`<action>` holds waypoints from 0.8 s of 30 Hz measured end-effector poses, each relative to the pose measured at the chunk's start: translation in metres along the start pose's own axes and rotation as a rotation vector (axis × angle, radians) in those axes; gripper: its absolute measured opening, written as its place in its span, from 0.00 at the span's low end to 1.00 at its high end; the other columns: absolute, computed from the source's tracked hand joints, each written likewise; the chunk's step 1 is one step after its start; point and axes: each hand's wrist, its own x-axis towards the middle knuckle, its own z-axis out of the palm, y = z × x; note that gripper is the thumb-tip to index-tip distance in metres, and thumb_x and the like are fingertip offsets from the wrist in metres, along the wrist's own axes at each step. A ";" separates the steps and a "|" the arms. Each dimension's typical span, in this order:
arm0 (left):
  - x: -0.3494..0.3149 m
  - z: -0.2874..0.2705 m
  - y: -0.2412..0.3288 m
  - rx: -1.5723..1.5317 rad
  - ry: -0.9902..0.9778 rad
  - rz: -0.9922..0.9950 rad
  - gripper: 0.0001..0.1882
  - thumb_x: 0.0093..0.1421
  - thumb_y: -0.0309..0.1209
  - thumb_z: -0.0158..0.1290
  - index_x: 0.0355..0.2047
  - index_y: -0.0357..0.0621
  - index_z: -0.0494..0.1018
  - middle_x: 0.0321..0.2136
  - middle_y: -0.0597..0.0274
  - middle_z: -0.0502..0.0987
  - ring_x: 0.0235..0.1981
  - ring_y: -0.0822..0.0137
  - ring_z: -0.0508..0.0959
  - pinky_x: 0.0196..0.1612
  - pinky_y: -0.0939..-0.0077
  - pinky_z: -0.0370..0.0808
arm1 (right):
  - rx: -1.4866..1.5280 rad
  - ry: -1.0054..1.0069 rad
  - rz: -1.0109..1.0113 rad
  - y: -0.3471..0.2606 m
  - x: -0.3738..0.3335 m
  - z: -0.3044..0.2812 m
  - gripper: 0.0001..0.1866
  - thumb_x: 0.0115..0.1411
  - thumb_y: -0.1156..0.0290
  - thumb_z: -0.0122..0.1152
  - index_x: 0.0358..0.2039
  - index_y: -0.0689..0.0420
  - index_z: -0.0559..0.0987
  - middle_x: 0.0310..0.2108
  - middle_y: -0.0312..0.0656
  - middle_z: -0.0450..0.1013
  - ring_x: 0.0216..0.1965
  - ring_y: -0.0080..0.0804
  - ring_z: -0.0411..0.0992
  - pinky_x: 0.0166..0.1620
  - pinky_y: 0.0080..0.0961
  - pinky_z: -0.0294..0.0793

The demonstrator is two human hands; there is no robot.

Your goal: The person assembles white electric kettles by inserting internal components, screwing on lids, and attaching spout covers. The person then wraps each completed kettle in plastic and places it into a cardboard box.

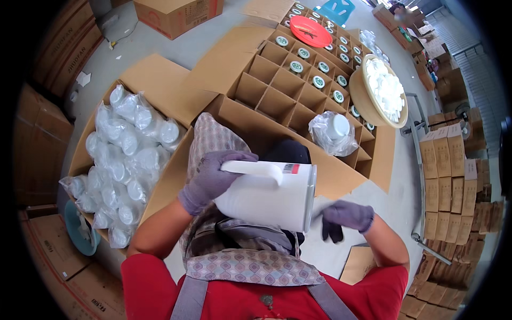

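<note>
My left hand (213, 178), in a grey-purple glove, is closed on a white jug (261, 194) lying sideways above my lap. The jug's white handle faces up, a small red label sits beside it, and a grey rim edges its right end. Just right of that rim is my right hand (349, 216), gloved too, apart from the jug, its fingers loosely spread and partly blurred. In front of me, a divided carton (266, 80) holds several pale round-topped items with green marks. A plastic-wrapped white item (336, 130) sits at its near right.
At my left, an open carton (136, 213) holds many bagged clear items (120, 144). A beige tub (362, 88) of white pieces and a red plate (311, 31) rest on the divided carton. Stacked cartons (445, 176) line the right; a metal trolley frame (418, 114) stands nearer.
</note>
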 end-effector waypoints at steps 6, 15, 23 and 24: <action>0.009 0.004 0.018 -0.122 -0.110 -0.108 0.14 0.55 0.24 0.53 0.41 0.34 0.79 0.39 0.54 0.82 0.42 0.65 0.81 0.50 0.73 0.75 | -1.334 0.762 -1.347 -0.030 0.018 0.021 0.66 0.37 0.28 0.69 0.69 0.56 0.54 0.69 0.64 0.41 0.69 0.63 0.45 0.68 0.53 0.39; 0.018 0.009 0.079 0.863 0.034 0.757 0.09 0.52 0.31 0.57 0.36 0.51 0.76 0.45 0.64 0.78 0.51 0.58 0.77 0.56 0.54 0.71 | 0.774 0.245 -1.082 -0.020 0.091 0.040 0.41 0.68 0.36 0.28 0.67 0.58 0.56 0.64 0.51 0.61 0.64 0.43 0.62 0.67 0.39 0.58; 0.012 0.053 0.091 1.197 -0.004 1.010 0.07 0.51 0.34 0.59 0.33 0.58 0.78 0.43 0.70 0.79 0.52 0.65 0.76 0.62 0.56 0.64 | 1.143 -0.299 -0.852 -0.044 0.083 -0.026 0.33 0.70 0.45 0.37 0.57 0.61 0.72 0.53 0.54 0.73 0.52 0.53 0.73 0.61 0.46 0.67; 0.021 0.047 0.090 1.096 0.001 0.932 0.06 0.51 0.34 0.58 0.31 0.57 0.79 0.43 0.70 0.80 0.51 0.64 0.77 0.61 0.55 0.64 | 1.222 -0.377 -0.951 -0.041 0.077 -0.012 0.32 0.70 0.48 0.40 0.61 0.63 0.66 0.54 0.55 0.72 0.54 0.50 0.72 0.60 0.44 0.68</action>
